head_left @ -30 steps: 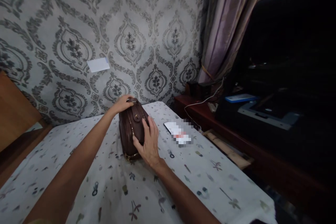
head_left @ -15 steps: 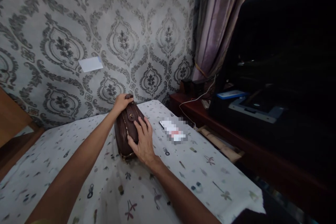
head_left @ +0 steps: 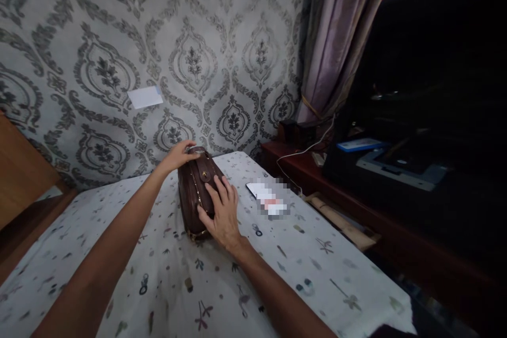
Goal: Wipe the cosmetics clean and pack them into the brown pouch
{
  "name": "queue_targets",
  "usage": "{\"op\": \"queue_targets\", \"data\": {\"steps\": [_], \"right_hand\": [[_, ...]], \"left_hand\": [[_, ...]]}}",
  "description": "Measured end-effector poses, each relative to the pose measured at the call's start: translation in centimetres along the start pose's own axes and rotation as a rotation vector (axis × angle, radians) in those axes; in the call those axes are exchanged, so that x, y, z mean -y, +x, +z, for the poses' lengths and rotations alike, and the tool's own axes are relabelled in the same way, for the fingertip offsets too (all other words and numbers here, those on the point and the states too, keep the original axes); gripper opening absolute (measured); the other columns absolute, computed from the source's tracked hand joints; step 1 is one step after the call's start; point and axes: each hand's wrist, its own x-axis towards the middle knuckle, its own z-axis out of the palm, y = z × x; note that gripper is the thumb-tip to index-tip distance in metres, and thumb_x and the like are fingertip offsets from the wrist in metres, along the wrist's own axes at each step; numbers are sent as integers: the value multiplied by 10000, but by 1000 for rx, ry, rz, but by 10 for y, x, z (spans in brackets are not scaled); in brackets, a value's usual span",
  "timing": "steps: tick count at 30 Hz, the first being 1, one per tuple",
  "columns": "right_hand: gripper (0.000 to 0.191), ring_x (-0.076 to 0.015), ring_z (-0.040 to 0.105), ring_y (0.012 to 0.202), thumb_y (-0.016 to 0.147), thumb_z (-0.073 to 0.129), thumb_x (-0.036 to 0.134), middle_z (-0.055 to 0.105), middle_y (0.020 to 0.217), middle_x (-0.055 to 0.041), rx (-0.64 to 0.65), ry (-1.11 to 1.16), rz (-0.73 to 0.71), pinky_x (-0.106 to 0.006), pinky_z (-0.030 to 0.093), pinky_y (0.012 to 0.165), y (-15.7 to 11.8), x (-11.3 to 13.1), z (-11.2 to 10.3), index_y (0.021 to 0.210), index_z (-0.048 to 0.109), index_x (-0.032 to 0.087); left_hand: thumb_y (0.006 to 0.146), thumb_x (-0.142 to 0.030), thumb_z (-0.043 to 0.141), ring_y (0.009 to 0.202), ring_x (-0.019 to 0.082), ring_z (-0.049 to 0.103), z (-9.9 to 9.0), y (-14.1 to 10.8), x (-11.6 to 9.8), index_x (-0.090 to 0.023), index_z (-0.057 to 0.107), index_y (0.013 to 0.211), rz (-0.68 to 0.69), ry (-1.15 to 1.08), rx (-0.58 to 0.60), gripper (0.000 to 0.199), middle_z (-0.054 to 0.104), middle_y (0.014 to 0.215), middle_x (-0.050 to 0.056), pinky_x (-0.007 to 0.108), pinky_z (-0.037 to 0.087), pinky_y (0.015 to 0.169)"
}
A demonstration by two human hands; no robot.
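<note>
A dark brown handbag with gold-coloured zips and a small clasp on its flap lies on the patterned white cloth. At its far end is my left hand, thumb and fingers apart, touching or just beside the bag's upper left edge. My right hand rests on the near right part of the bag, its fingers spread across the top below the clasp. The bag's right side is partly hidden behind that hand.
To the right of the bag lies a phone, its screen blurred out. A dark red cabinet with a cable and a large black screen stands at the right. Wooden furniture is at the left, and a patterned wall stands behind.
My left hand has loosened from the bag's far end and shifted slightly left of it, its fingers parting. My right hand stays on the bag. The whole view has shifted slightly.
</note>
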Motion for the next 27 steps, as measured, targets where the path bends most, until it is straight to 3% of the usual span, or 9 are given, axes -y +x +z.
{"op": "queue_targets", "data": {"steps": [4, 8, 20, 27], "right_hand": [[440, -297, 329, 1426, 917, 532, 307, 481, 1484, -126, -3, -11, -40, -555, 221, 1169, -1, 1, 1, 1341, 518, 190], [402, -288, 339, 1423, 937, 504, 295, 501, 1466, -123, -4, -8, -40, -544, 216, 1168, -2, 0, 3, 1324, 535, 193], [403, -291, 343, 1416, 934, 501, 288, 512, 1443, -126, 9, -22, -40, -543, 231, 1165, -2, -2, 4, 1323, 549, 193], [397, -285, 339, 1417, 939, 501, 306, 508, 1449, -129, -5, -10, -40, -535, 200, 1175, -1, 0, 3, 1317, 544, 189]], "left_hand": [[654, -474, 666, 735, 193, 568, -15, -13, 17, -181, 644, 733, -23, 69, 4, 305, 646, 727, 4, 284, 420, 707], [709, -426, 623, 618, 158, 479, -14, -25, 20, -193, 578, 574, -29, 153, -39, 274, 526, 555, -30, 273, 339, 632], [764, -362, 573, 607, 150, 478, 0, -41, 14, -194, 588, 617, -25, 153, -178, 223, 534, 592, -30, 266, 354, 610], [778, -392, 569, 652, 159, 507, 2, -58, 2, -200, 581, 649, -13, 148, -195, 232, 560, 640, -21, 269, 363, 623]]}}
